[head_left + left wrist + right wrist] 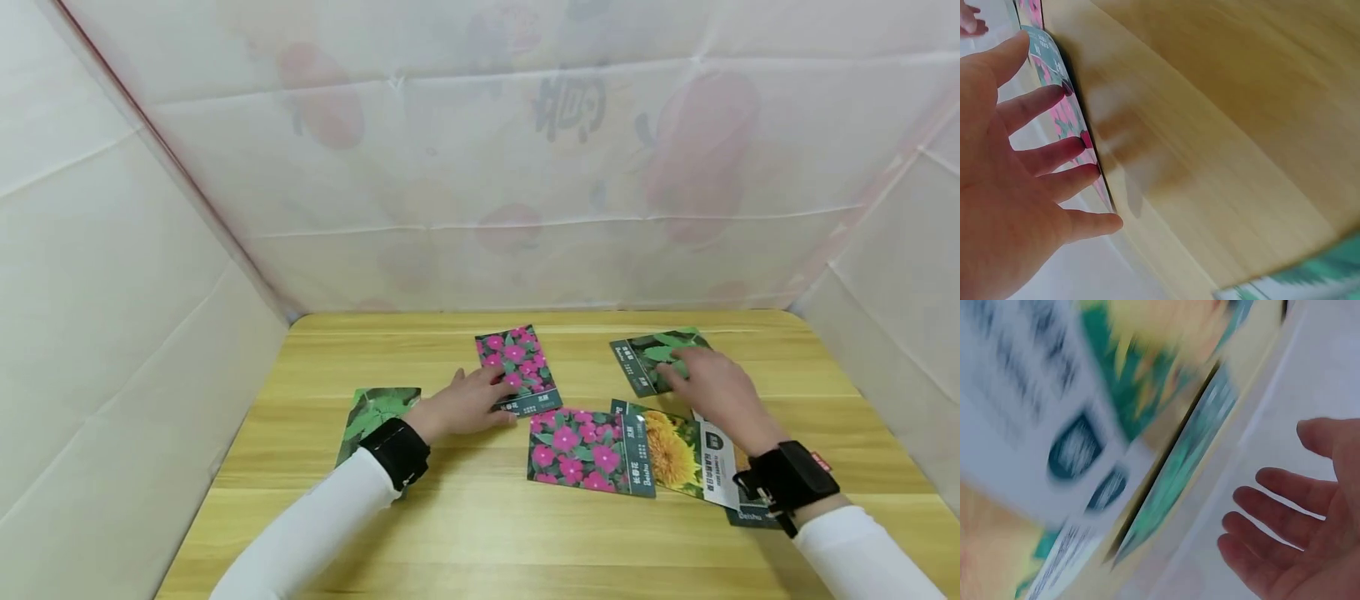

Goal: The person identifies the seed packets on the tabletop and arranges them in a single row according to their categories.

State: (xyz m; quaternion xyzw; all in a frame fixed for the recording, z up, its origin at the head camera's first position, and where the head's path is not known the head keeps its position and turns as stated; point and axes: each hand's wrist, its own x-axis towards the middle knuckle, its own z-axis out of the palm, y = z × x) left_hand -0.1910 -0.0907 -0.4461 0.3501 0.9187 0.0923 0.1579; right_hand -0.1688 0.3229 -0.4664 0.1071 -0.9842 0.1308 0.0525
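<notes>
Pink blooms covered the upper flower packet (536,362) just above the centre of the head view, where it lay slanted on the pale wooden tabletop (465,533). The left hand (468,402) reached in from the lower left, partly over that packet's left edge. Its fingers (1054,156) were spread well apart and nearly straight, with several tips touching the printed face and nothing gripped. Just below it to the right sat the lower flower packet (573,450), printed with the same pink blooms and turned sideways. Toward the upper right of the tabletop rested the right leaf packet (645,354), a green one, its right part under the right hand (723,396). That hand's fingers, loosely bent and slightly parted, had hold of nothing; the right wrist view, blurred over the packets, left me unable to tell whether any tip touched the leaf packet. Beneath the right wrist, a yellow flower packet (671,450) with a white printed panel overlapped a dark-ended packet (752,517), mostly hidden, at the lower right; its left edge ran under the lower flower packet. Near the tabletop's left side lay the left leaf packet (378,408), partly covered by the left wrist and its black strap (395,452). A second black strap (795,483) circled the right wrist, white sleeves covered both forearms, and pale sheeting (450,167) with faint reddish shapes rose behind the tabletop.
</notes>
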